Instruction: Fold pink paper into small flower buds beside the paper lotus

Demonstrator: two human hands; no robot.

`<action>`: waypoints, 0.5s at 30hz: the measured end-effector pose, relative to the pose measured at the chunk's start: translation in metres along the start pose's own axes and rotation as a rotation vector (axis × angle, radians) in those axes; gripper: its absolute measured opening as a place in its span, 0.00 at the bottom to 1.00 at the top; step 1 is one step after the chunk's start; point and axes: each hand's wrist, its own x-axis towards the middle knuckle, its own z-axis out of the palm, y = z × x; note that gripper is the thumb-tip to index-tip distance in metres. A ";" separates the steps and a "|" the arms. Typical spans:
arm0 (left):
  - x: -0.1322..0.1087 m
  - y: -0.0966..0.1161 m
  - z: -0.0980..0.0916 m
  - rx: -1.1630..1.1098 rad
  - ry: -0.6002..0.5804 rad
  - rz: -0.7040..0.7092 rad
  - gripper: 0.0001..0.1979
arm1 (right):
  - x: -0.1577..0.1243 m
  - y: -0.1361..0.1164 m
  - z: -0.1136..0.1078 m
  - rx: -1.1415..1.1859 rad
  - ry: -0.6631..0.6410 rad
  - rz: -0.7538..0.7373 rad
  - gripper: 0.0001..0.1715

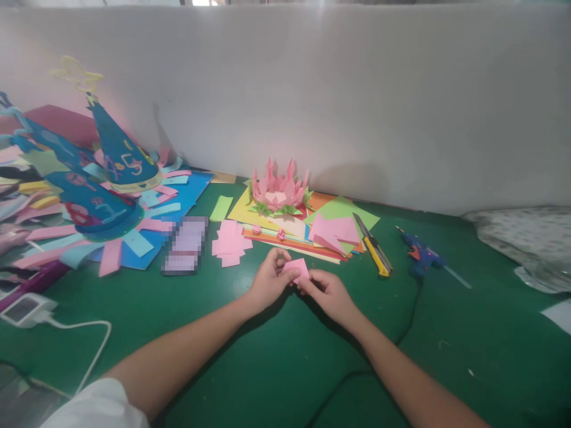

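Observation:
My left hand point(270, 279) and my right hand point(328, 292) meet over the green table point(250, 362), both pinching a small folded pink paper piece point(297, 268) between their fingertips. Just beyond the hands lies a stack of coloured paper sheets point(330, 215) with a pink paper lotus flower point(279, 191) standing on it and folded pink pieces point(333, 232) beside it. A loose pile of small pink paper squares point(229, 242) lies to the left of my left hand.
A yellow utility knife point(373, 246) and a blue glue gun point(419, 254) lie to the right. Blue paper cone hats point(120, 154) with pink and blue strips crowd the left. A white charger and cable point(31, 310) sit at the near left. A white wall backs the table.

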 end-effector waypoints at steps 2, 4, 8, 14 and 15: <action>-0.001 -0.001 0.000 0.023 0.029 0.017 0.17 | 0.000 0.002 0.000 -0.043 0.004 0.004 0.17; -0.002 0.001 0.001 0.049 0.071 0.021 0.17 | -0.001 0.003 0.000 -0.064 0.021 0.013 0.17; -0.004 0.008 0.003 0.013 0.059 -0.084 0.21 | -0.001 0.003 0.000 -0.034 0.041 0.005 0.18; -0.004 0.012 0.006 -0.062 0.068 -0.156 0.15 | 0.000 0.004 0.002 -0.004 0.078 0.017 0.18; -0.004 0.011 0.006 -0.084 0.093 -0.158 0.16 | 0.000 0.004 0.003 0.005 0.084 0.013 0.16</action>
